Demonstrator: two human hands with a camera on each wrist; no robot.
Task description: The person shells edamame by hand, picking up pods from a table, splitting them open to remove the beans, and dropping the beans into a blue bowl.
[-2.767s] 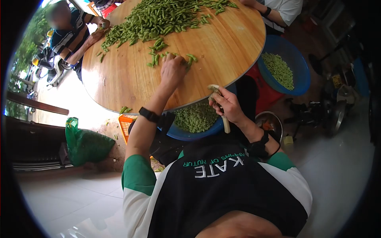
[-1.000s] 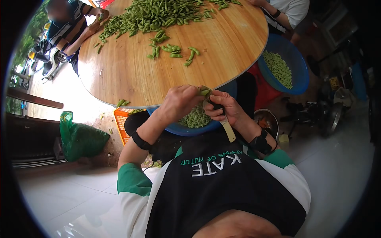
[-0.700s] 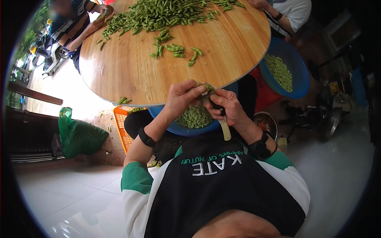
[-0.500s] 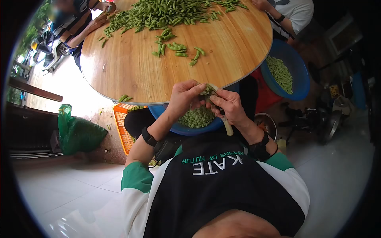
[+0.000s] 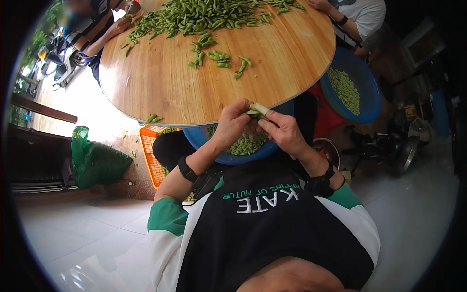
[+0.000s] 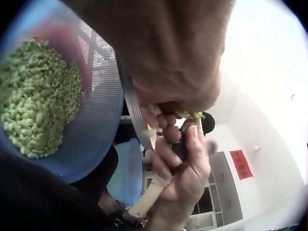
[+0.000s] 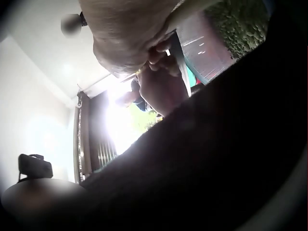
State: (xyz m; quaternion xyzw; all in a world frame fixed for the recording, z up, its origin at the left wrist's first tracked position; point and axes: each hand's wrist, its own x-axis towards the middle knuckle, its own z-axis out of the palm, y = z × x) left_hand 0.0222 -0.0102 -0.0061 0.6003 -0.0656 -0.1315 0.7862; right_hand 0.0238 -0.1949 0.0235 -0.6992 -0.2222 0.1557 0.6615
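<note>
In the head view the left hand (image 5: 229,124) pinches a green pod (image 5: 252,113) above the near table edge. Beside it, the right hand (image 5: 288,133) has its fingers curled at the pod's other side, with a pale covering (image 5: 261,108) at its forefinger. A tool with a cream handle (image 6: 147,198) is gripped by the right hand (image 6: 185,175) in the left wrist view; its working end is hidden. Below the hands sits a blue basin (image 5: 192,137) of shelled beans (image 5: 245,144). Loose pods (image 5: 219,57) lie on the round wooden table (image 5: 160,82).
A big heap of pods (image 5: 194,17) covers the table's far side, where two people sit. Another blue basin (image 5: 372,104) with beans stands to the right. An orange crate (image 5: 150,155) and a green bag (image 5: 99,163) stand at the left.
The left hand went from the pods on the table to the right hand, bringing a pod. Lately both hands have shifted slightly, and the cream handle has gone from the head view.
</note>
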